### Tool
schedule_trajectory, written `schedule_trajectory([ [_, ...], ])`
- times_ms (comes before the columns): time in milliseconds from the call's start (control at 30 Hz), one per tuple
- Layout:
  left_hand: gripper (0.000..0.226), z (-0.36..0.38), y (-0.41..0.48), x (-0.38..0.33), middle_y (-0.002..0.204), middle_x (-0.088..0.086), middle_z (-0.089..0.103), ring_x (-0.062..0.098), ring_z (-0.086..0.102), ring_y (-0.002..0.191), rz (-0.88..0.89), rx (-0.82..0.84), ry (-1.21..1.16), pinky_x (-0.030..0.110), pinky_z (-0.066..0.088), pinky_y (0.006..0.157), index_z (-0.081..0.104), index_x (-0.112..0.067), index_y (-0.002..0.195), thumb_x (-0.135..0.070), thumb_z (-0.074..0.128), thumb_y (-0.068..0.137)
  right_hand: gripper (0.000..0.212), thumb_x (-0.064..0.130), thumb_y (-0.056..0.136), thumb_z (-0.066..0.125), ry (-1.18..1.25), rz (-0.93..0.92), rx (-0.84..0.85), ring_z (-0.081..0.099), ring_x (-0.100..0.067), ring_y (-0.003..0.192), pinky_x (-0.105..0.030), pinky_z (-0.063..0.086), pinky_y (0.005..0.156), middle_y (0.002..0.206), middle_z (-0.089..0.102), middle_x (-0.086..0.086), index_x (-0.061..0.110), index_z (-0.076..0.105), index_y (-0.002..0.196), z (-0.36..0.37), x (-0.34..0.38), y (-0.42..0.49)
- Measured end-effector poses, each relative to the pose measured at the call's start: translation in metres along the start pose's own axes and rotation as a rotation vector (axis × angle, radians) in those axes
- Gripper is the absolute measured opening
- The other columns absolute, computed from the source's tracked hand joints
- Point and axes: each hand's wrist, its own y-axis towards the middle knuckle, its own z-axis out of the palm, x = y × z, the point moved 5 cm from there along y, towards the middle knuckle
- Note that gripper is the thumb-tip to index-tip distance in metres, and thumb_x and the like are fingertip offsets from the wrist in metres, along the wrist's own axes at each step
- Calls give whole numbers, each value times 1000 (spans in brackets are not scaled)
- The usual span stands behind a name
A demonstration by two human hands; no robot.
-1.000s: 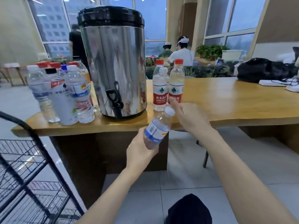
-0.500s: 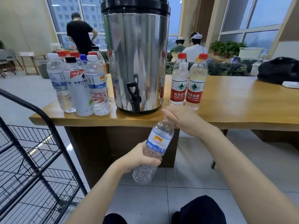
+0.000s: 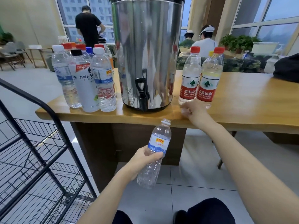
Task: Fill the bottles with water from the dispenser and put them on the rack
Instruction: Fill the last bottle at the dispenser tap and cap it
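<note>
Bottle (image 3: 159, 139), uncapped, gripped by left hand (image 3: 140, 160) before wooden table (image 3: 250, 110); right hand (image 3: 193, 110) too blurred to judge.

The upper edge is cutting off the top of the steel dispenser (image 3: 145, 54). The left and bottom edges are cropping the black wire rack (image 3: 65, 141); the right edge is cropping the wooden table (image 3: 250, 107) and a black bag (image 3: 287, 68). Motion is blurring the right hand (image 3: 193, 111) at the table's front edge, so its fingers are not reading clearly. The front bottles of the left cluster (image 3: 84, 78) are hiding the rear ones except their caps. The two red-capped bottles (image 3: 189, 78) are hiding all but the cap of a yellow-capped bottle (image 3: 210, 53).
</note>
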Motion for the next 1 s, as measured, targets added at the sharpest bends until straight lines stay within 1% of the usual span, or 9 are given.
schedule_trajectory([
  [100,52,-16,3,8,109,-2,73,17,68,104,12,-163,-22,39,54,96,60,-24,120,-31,84,74,32,13,98,54,-55,61,40,53,-28,120,-34,40,98,133,58,-10,13,60,129,11,-7,9],
  [200,59,-31,4,8,116,-3,68,14,65,106,19,-292,-18,28,55,88,55,-24,125,-23,85,74,34,9,98,53,-82,75,6,51,-29,124,-31,38,98,135,57,-10,15,59,130,13,-7,14],
  [267,62,-36,6,4,117,-4,65,13,64,107,26,-331,-12,24,54,84,52,-23,127,-20,84,75,36,5,96,54,-150,37,-56,50,-29,124,-33,39,97,134,57,-11,14,59,130,11,0,12],
  [367,64,-39,9,-3,118,-6,63,10,62,106,47,-352,-1,18,50,76,49,-24,130,-22,84,75,34,3,94,54,-205,-144,-202,48,-30,122,-37,39,99,129,59,-12,9,62,126,1,28,7],
  [467,66,-42,12,-12,119,-5,62,9,61,105,65,-376,2,18,49,77,48,-23,131,-21,84,75,27,5,95,54,-54,-355,-317,57,-28,109,-29,42,92,114,67,-13,6,66,120,-14,74,1],
  [600,68,-46,14,-18,119,-6,62,8,61,106,75,-371,-3,20,50,80,49,-22,131,-20,84,74,29,18,100,50,109,-525,-332,59,-17,113,-30,44,101,120,67,-7,7,62,125,-26,137,-2],
  [700,68,-46,12,-19,117,-7,63,7,62,104,79,-369,-11,16,51,73,49,-23,130,-18,85,73,30,22,99,52,97,-541,-269,61,-20,109,-33,47,97,115,68,-7,8,64,123,-19,160,7],
  [833,65,-45,9,-24,114,-7,63,4,63,98,117,-374,-18,12,52,63,49,-25,124,-14,86,71,23,21,97,57,148,-501,-268,64,-20,93,-35,50,86,97,71,-5,10,69,113,-14,164,14],
  [1000,65,-42,12,-33,113,-8,63,4,63,99,130,-359,-3,12,52,64,49,-25,122,-14,87,70,22,15,95,59,166,-507,-331,63,-19,85,-33,51,80,98,71,-7,10,69,113,-13,165,8],
])
